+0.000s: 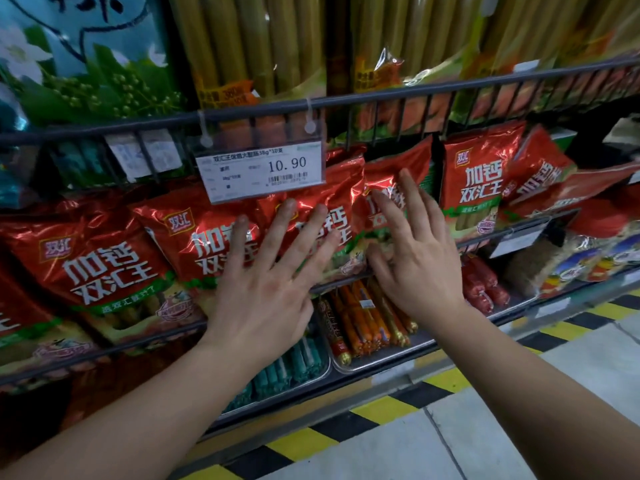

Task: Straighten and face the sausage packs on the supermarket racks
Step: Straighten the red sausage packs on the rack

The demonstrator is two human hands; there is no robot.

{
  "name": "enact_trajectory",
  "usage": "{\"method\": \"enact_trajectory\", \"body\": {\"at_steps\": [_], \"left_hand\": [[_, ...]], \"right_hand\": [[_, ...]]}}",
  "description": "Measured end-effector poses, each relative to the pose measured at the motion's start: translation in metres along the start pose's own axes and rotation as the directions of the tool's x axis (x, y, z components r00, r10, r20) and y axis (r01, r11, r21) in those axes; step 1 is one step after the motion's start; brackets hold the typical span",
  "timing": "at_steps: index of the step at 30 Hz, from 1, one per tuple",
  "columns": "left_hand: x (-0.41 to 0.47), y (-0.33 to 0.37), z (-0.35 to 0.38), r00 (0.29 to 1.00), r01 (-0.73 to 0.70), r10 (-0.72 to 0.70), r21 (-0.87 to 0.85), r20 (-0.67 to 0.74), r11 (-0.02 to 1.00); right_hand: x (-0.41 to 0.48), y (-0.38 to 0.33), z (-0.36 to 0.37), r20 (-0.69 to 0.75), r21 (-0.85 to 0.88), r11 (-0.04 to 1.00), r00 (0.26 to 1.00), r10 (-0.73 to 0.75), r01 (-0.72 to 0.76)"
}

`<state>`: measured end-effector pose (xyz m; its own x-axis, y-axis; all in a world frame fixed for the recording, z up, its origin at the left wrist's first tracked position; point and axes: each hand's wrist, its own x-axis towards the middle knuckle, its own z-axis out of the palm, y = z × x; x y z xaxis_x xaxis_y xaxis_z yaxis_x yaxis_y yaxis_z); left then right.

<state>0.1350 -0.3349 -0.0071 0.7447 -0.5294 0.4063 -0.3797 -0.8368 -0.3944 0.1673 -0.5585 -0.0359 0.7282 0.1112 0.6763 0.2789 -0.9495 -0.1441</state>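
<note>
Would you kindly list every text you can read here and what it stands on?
"10.90": white hanging price tag.
"双汇", "加钙双汇王": shiny red foil sausage packs.
Tag's small print, barcode digits, orange labels on yellow packs: too blurred to read.

This is a supermarket aisle. A price label reading 10.90, with a barcode, hangs from the wire rack that crosses the middle of the frame. Below it, many identical red sausage packs stand in a row facing out, and taller packs of pale sticks fill the shelf at the top. Metal trays at lower centre hold loose orange sausages and what look like teal ones. Yellow-and-black striped tape edges the tiled floor at lower right.
</note>
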Motion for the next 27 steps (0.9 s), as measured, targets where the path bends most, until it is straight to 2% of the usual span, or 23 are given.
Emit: {"method": "enact_trajectory", "body": {"at_steps": [6, 12, 18, 24, 27], "left_hand": [[0.010, 0.005, -0.006, 0.999, 0.034, -0.033, -0.030, 0.033, 0.999], [0.017, 0.004, -0.010, 0.998, 0.030, -0.026, -0.058, 0.064, 0.998], [0.021, 0.004, -0.009, 0.997, 0.046, -0.045, -0.010, 0.061, 0.999], [0.028, 0.010, -0.006, 0.998, 0.059, -0.058, -0.016, 0.040, 0.998], [0.027, 0.015, -0.008, 0.997, 0.070, -0.070, 0.009, 0.022, 0.998]], "right_hand": [[0.007, 0.002, -0.004, 0.043, -0.121, 0.991, 0.997, 0.068, -0.062], [0.013, 0.007, 0.002, 0.041, -0.175, 0.951, 0.963, 0.266, -0.255], [0.014, 0.005, 0.011, 0.058, -0.195, 0.952, 0.966, 0.252, -0.236], [0.013, 0.025, 0.000, 0.162, -0.245, 0.965, 0.978, 0.132, -0.090], [0.012, 0.030, -0.005, 0.167, -0.243, 0.968, 0.981, 0.104, -0.061]]}}
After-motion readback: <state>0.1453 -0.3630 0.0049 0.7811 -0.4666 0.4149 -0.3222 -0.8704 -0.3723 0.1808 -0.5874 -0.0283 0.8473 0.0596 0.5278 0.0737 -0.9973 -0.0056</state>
